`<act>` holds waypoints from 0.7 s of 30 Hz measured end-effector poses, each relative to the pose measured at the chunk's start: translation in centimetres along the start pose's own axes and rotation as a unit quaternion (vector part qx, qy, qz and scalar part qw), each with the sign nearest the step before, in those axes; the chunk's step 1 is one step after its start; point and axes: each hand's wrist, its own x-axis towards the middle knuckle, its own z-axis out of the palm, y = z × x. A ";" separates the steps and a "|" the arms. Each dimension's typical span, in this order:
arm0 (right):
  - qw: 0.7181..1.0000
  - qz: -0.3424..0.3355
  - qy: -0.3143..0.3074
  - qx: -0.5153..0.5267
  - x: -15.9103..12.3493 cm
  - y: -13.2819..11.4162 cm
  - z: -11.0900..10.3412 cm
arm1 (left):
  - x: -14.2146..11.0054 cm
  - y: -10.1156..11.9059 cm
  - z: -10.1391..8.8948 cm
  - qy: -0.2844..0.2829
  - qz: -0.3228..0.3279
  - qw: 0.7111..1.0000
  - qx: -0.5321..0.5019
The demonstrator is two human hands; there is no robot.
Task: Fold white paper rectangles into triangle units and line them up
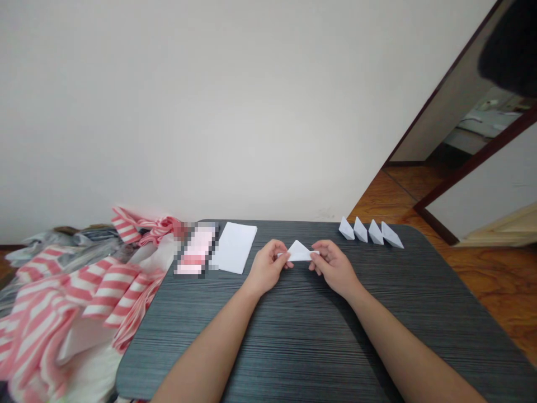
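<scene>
A small piece of folded white paper [298, 252], with a triangular peak and a straight strip along its lower edge, is held between both hands just over the dark table. My left hand [269, 264] pinches its left end between thumb and fingers. At the right end, my right hand [333, 265] grips the strip the same way. To the left lies a stack of white paper sheets [235, 247]. Several folded paper boats [361, 230] stand in a row at the table's far right.
The dark wood-grain table [289, 336] has rounded corners and meets a white wall [251, 112]. A pixelated pink item, perhaps a phone [196, 249], lies left of the sheets. Red-and-white striped cloth [84, 285] is heaped beside the table; wooden floor [495, 268] shows at right.
</scene>
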 end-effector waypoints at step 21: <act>0.996 0.052 -0.067 -0.038 -0.1 -0.2 0.1 | -0.3 0.5 -0.3 -0.047 -0.006 0.996 0.069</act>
